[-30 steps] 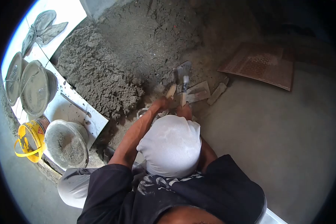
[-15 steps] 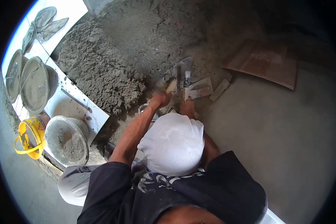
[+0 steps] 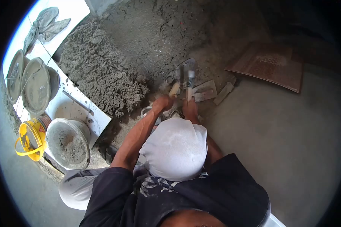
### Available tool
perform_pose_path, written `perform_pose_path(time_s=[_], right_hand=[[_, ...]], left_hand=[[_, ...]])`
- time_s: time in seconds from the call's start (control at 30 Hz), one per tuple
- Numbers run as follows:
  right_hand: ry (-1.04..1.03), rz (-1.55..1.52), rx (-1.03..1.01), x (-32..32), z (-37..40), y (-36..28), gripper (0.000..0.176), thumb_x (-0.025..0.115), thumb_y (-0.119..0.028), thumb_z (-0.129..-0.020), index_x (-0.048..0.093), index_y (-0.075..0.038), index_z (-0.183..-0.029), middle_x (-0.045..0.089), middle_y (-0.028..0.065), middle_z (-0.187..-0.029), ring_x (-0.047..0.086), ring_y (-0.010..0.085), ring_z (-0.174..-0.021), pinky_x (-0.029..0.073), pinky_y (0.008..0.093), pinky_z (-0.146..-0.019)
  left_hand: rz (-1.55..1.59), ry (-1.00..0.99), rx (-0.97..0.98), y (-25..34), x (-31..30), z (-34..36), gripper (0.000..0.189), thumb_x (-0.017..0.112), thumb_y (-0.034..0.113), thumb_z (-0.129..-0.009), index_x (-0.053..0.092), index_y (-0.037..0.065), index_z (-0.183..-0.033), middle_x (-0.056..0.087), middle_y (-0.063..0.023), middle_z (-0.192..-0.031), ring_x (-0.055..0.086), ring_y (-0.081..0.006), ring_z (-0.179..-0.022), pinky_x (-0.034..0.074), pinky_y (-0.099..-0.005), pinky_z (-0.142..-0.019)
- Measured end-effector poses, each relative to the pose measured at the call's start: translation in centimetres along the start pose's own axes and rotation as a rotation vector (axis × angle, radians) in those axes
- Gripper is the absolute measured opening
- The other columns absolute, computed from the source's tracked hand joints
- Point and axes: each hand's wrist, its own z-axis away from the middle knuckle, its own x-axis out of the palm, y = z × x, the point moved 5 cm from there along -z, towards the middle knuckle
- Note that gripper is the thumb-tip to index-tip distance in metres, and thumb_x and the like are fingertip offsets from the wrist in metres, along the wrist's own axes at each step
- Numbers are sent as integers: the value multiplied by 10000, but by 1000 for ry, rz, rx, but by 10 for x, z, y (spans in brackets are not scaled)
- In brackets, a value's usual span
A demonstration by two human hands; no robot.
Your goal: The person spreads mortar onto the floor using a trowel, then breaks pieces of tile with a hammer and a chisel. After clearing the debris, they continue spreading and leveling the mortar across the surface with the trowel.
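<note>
My left hand [image 3: 163, 103] is closed around a pale wooden handle [image 3: 174, 89]. A grey trowel blade [image 3: 185, 67] lies beyond it, against the rough grey mortar [image 3: 151, 49]. Close to its right, my right hand [image 3: 190, 109] grips an upright tool [image 3: 190, 84] with a pale handle and a whitish upper end, which overlaps the blade in view. Whether that end touches the blade cannot be made out. Beside the right hand lie a flat float [image 3: 204, 91] and a narrow block [image 3: 224, 93].
Heaped mortar [image 3: 98, 68] fills the upper left. Along white boards stand grey basins [image 3: 36, 87], a yellow bucket [image 3: 30, 140] and a round tub [image 3: 68, 143]. A grey cloth [image 3: 45, 24] lies at top left, a brown panel [image 3: 269, 68] at right. White cloth covers a rounded shape [image 3: 174, 149] below my hands.
The tool in my right hand has shifted slightly, its whitish end now a little higher and further right. My left hand has barely moved.
</note>
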Motion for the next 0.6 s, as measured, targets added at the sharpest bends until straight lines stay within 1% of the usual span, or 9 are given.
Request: perform_pose_path(time_s=[0.1, 0.23, 0.3, 0.33, 0.4, 0.43, 0.5, 0.53, 0.6], right_hand=[[-24, -361, 246, -5, -20, 4, 420, 537, -352, -870, 519, 52, -982, 604, 261, -854, 603, 432, -830, 457, 464, -716], [158, -423, 38, -13, -46, 1, 414, 544, -341, -873, 531, 59, -980, 594, 252, -819, 602, 408, -776, 456, 454, -690], [-34, 0, 168, -15, -60, -1, 403, 553, -339, -873, 523, 55, -950, 588, 225, -780, 592, 363, -711, 452, 439, -656], [-28, -6, 165, -19, -60, -3, 403, 553, -339, -873, 523, 55, -950, 588, 225, -780, 592, 363, -711, 452, 439, -656], [7, -519, 220, -38, -48, -32, 398, 561, -341, -871, 522, 48, -940, 592, 214, -790, 591, 344, -698, 454, 431, -647], [-5, -512, 238, -28, -40, -18, 398, 561, -341, -871, 522, 48, -940, 592, 214, -790, 591, 344, -698, 454, 431, -647], [163, -373, -42, -22, -48, -13, 420, 554, -358, -874, 526, 49, -973, 605, 210, -825, 611, 335, -756, 456, 430, -664], [168, -373, -39, -24, -46, -8, 420, 554, -358, -874, 526, 49, -973, 605, 210, -825, 611, 335, -756, 456, 430, -664], [-201, -386, 279, -15, -37, -9, 427, 554, -365, -873, 531, 43, -999, 606, 212, -850, 613, 332, -816, 457, 428, -699]], left_hand=[[35, 53, -37, -1, -9, -1, 643, 382, 520, -881, 600, -53, -1075, 562, -281, -1129, 522, -398, -1108, 401, -441, -937], [-8, -18, 1, -15, 0, 3, 666, 363, 529, -878, 554, -50, -1145, 552, -297, -1136, 524, -411, -1099, 402, -450, -930], [-14, -37, -7, -16, 9, 4, 678, 354, 532, -878, 534, -52, -1170, 548, -301, -1138, 524, -417, -1096, 403, -453, -927], [-35, -25, 17, -18, 11, 1, 686, 346, 534, -878, 517, -55, -1186, 549, -300, -1138, 526, -422, -1091, 404, -456, -924], [-20, -8, 34, -19, 5, 1, 695, 336, 535, -879, 511, -65, -1184, 550, -305, -1133, 519, -432, -1094, 396, -458, -931], [-16, -24, 19, -22, 10, 11, 695, 336, 535, -879, 511, -65, -1184, 550, -305, -1133, 519, -432, -1094, 396, -458, -931], [-22, -47, -6, -18, 2, 6, 698, 337, 542, -878, 527, -65, -1166, 548, -310, -1132, 519, -427, -1095, 393, -456, -928], [10, -69, -3, -16, 2, 6, 703, 343, 555, -873, 552, -67, -1126, 559, -307, -1112, 532, -421, -1078, 403, -454, -903], [42, -84, -7, -14, 4, 12, 700, 346, 559, -871, 562, -61, -1114, 574, -302, -1082, 550, -417, -1049, 414, -455, -876]])
